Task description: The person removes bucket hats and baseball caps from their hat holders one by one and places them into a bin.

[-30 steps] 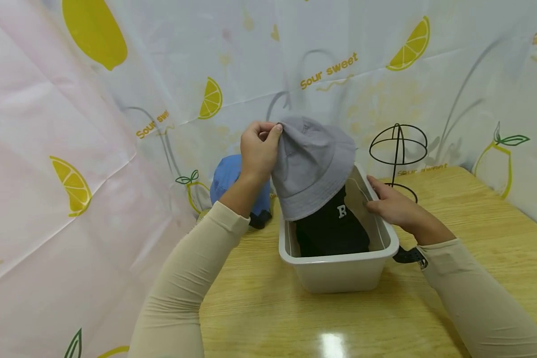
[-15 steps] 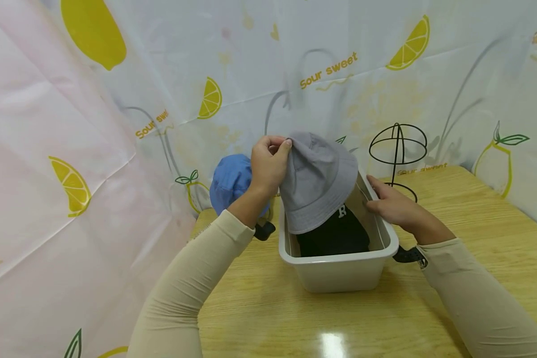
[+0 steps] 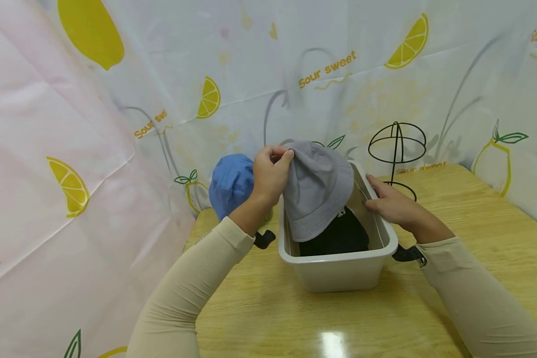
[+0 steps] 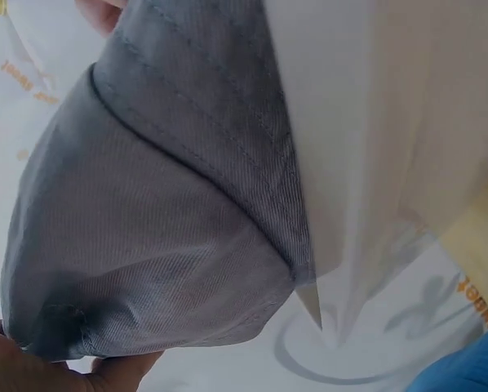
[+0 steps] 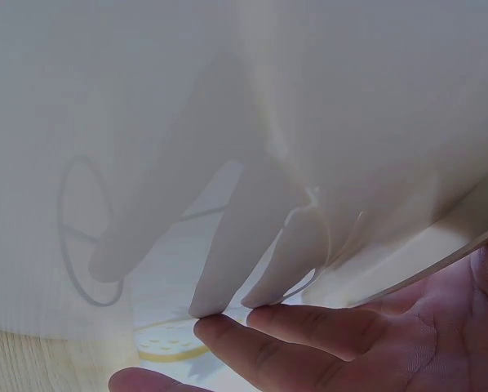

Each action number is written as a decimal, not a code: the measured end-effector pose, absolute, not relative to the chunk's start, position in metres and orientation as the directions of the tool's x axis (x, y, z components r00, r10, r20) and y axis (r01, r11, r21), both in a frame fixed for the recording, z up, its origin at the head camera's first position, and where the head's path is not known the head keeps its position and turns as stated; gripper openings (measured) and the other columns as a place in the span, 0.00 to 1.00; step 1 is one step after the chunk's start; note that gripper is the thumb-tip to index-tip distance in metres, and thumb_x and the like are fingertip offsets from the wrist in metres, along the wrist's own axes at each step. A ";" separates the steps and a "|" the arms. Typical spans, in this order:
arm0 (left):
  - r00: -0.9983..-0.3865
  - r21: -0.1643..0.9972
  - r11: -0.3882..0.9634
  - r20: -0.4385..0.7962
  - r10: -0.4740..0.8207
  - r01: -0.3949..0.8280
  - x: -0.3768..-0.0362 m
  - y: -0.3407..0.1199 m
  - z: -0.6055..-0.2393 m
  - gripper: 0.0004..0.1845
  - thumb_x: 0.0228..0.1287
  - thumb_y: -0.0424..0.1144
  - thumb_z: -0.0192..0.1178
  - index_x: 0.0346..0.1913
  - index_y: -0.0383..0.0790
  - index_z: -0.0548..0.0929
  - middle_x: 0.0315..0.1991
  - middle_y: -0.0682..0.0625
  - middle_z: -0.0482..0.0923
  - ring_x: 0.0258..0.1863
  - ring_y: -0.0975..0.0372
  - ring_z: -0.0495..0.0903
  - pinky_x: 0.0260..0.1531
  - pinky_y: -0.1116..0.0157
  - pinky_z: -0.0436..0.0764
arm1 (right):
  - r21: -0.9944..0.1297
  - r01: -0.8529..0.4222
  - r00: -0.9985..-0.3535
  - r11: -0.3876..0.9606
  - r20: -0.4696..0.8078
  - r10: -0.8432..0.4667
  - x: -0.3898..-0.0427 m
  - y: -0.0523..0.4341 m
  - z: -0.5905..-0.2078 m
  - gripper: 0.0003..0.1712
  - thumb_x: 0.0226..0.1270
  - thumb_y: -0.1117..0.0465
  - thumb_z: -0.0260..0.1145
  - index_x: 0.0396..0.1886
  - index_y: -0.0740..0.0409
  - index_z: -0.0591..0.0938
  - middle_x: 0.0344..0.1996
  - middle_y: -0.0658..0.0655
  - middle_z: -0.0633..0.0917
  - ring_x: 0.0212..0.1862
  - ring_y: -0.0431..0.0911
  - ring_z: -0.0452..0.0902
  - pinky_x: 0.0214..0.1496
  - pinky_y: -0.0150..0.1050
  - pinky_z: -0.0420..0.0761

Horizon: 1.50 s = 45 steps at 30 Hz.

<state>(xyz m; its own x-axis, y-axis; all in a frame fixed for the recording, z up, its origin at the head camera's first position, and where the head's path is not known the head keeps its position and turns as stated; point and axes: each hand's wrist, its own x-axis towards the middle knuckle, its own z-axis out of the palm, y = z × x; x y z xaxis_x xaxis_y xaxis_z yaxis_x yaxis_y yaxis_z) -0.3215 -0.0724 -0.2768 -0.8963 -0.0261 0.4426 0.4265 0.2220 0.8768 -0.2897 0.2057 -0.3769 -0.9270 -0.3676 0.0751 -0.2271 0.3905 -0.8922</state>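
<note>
My left hand [image 3: 270,174] pinches the crown of a grey bucket hat [image 3: 319,186] between thumb and fingertips. The hat hangs brim down, partly inside a white plastic bin [image 3: 340,273]. Below it in the bin lies a black cap [image 3: 335,236] with a white letter, partly covered by the hat. My right hand [image 3: 394,204] grips the bin's right rim, thumb over the edge. In the right wrist view, the fingers [image 5: 268,351] lie along the outer wall. The left wrist view shows the grey hat [image 4: 146,220] close to the bin's wall [image 4: 342,147].
A blue hat [image 3: 230,184] sits behind my left forearm, left of the bin. On the right, a black wire hat stand [image 3: 396,154] stands bare on the wooden table [image 3: 259,303]. A lemon-print curtain [image 3: 250,59] hangs behind and at the left.
My left hand has lowered the grey bucket hat deeper into the bin, covering more of the black cap. More of the blue hat shows. My right hand stays on the rim.
</note>
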 end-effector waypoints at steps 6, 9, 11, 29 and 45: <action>-0.915 0.895 0.210 0.402 0.001 0.394 -0.317 -0.071 -0.281 0.05 0.71 0.36 0.65 0.39 0.37 0.83 0.45 0.47 0.82 0.45 0.61 0.81 0.43 0.66 0.79 | -0.886 -0.244 -0.925 0.394 0.092 -0.368 -0.290 0.206 -0.377 0.48 0.77 0.67 0.50 0.84 0.59 0.32 0.83 0.71 0.39 0.81 0.72 0.41 0.72 0.75 0.56; -0.932 0.908 0.216 0.362 0.026 0.359 -0.315 -0.071 -0.283 0.05 0.71 0.36 0.65 0.38 0.37 0.83 0.45 0.47 0.81 0.44 0.61 0.81 0.42 0.66 0.79 | -0.884 -0.250 -0.924 0.394 0.096 -0.371 -0.289 0.206 -0.377 0.48 0.77 0.67 0.49 0.84 0.59 0.32 0.83 0.72 0.40 0.80 0.73 0.42 0.71 0.75 0.58; -0.942 0.913 0.236 0.333 0.047 0.334 -0.314 -0.070 -0.284 0.05 0.70 0.36 0.66 0.38 0.37 0.83 0.46 0.46 0.81 0.46 0.60 0.81 0.43 0.64 0.80 | -0.886 -0.257 -0.921 0.386 0.104 -0.376 -0.288 0.205 -0.377 0.47 0.77 0.68 0.49 0.85 0.59 0.33 0.83 0.72 0.42 0.80 0.73 0.44 0.70 0.76 0.60; -0.950 0.744 0.595 0.190 0.247 0.303 -0.316 -0.077 -0.283 0.09 0.73 0.42 0.64 0.39 0.39 0.81 0.49 0.44 0.83 0.53 0.55 0.83 0.45 0.58 0.82 | -0.891 -0.270 -0.914 0.365 0.118 -0.388 -0.288 0.205 -0.375 0.47 0.78 0.68 0.49 0.85 0.57 0.34 0.83 0.70 0.43 0.79 0.73 0.46 0.66 0.76 0.65; -0.916 0.644 0.671 0.124 0.382 0.367 -0.332 -0.083 -0.294 0.10 0.72 0.45 0.65 0.36 0.42 0.84 0.62 0.48 0.82 0.66 0.53 0.78 0.54 0.57 0.82 | -0.899 -0.267 -0.913 0.348 0.120 -0.389 -0.287 0.205 -0.376 0.47 0.76 0.69 0.48 0.85 0.57 0.35 0.83 0.70 0.46 0.79 0.72 0.49 0.63 0.74 0.70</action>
